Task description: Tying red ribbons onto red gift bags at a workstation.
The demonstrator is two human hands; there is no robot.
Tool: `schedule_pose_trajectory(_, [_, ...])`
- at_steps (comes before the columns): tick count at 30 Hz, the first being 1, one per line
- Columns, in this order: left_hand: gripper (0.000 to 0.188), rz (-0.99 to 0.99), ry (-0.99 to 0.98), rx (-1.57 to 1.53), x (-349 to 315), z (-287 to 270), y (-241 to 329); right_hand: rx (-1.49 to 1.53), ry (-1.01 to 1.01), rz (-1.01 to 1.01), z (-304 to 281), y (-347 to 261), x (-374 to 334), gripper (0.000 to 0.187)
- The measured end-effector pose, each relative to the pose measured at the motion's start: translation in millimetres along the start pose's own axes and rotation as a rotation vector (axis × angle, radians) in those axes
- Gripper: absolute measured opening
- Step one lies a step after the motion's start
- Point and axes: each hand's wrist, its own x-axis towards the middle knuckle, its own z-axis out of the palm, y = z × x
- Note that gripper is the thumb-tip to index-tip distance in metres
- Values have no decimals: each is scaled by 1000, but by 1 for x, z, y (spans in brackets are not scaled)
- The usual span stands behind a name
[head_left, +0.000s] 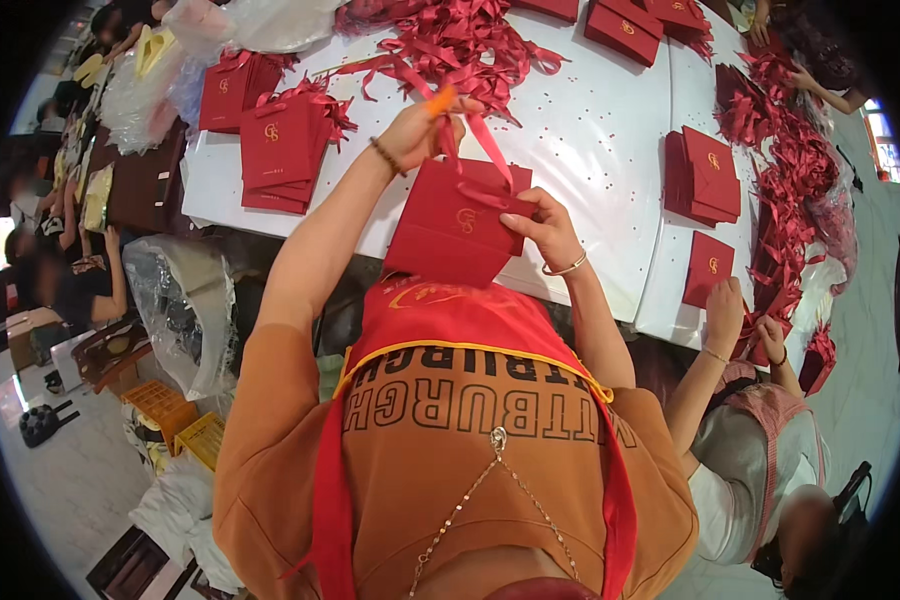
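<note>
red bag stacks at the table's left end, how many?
2, left of the held bag: the back stack and, nearer the wearer, the front stack. Others may be hidden.

A white tabletop is crossed by a seam toward its right side, and its bare middle is dotted with small dark specks too tiny to identify. At the far middle, a tangled pile of red ribbons is heaped. On the left, one stack of red bags is laid near the front, and another stack is set just behind it. More red boxy bags are placed at the far edge. Right of the seam, a small stack is laid behind a single flat bag; beside them, the right edge is covered by a long ribbon heap.
</note>
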Motion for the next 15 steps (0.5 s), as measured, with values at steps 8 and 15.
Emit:
schedule_pose_trajectory(8, [36, 113, -121, -235, -69, 62, -47, 129, -30, -110, 19, -7, 29, 32])
schedule_pose_trajectory(15, [37, 65, 748, 902, -56, -11, -95, 3, 610, 6, -14, 20, 33, 26])
